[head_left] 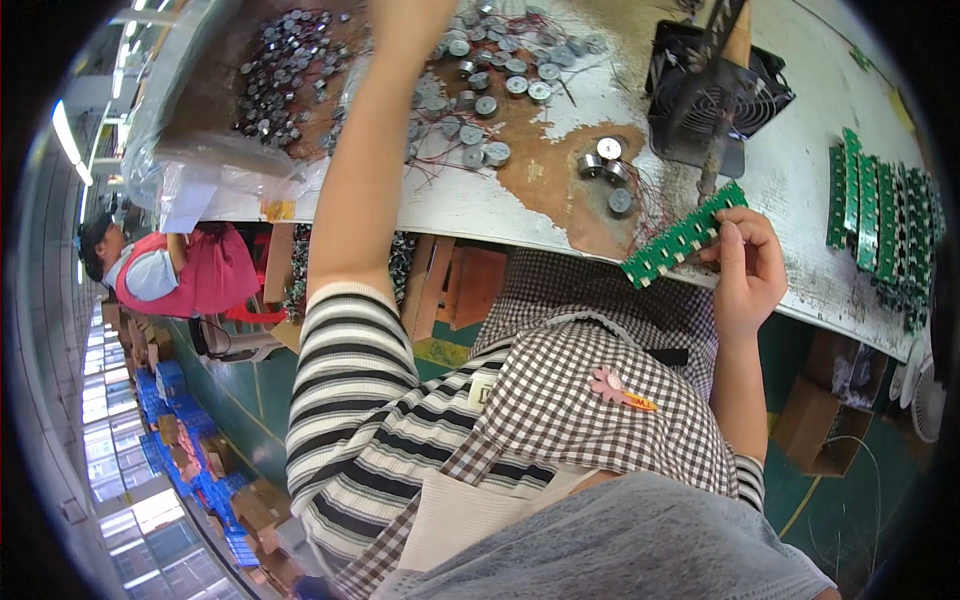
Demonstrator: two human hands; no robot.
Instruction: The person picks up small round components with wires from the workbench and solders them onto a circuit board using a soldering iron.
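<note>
My right hand (748, 275) is closed on one end of a long green circuit board strip (668, 250), thumb on top. The strip is tilted across the front edge of the table, with small pale parts along it. My left arm stretches far across the table, and my left hand (412, 22) is at the top edge with its fingers cut off from view. Near it lies a spread of small round silver motors (515, 85) with thin red wires. Just left of the circuit board strip stands a small cluster of motors (618, 172).
A black fan (725, 95) with a dark upright rod before it stands at the back right. Several green circuit boards (880, 215) lie in rows at the right. Smaller dark metal parts (285, 80) are heaped at the left. A person in a pink apron (205, 270) is beyond.
</note>
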